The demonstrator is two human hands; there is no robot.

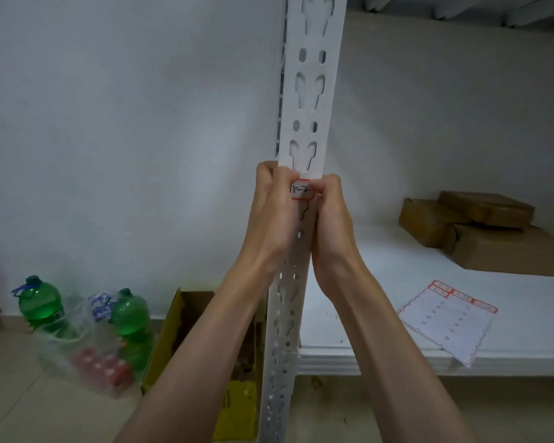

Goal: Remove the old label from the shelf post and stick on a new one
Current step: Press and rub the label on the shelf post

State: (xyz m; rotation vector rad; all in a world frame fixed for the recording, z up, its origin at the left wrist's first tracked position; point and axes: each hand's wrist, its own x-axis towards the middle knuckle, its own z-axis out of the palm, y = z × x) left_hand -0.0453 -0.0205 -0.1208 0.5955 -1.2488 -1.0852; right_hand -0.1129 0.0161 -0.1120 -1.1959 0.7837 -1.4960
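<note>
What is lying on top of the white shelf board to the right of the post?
On the shelf board lie stacked brown cardboard boxes at the back and a mostly used label sheet near the front edge. Whatever sits beneath the boxes is hidden.

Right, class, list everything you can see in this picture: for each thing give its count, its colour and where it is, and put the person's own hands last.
shelf post: one, white, slotted, upright at centre
label: one, white with red border and handwriting, on the post between the hands
shelf board: one, white, right of the post
sticker sheet: one, white with a few red-bordered labels left, lying on the shelf board
cardboard boxes: three, brown, stacked at the back right of the shelf board
green bottles: two, on the floor at left
plastic bag: one, clear, red items inside, by the bottles
open carton: one, yellow, on the floor beside the post
left hand: grips the post at the label's left edge
right hand: pinches the label's right edge
</note>
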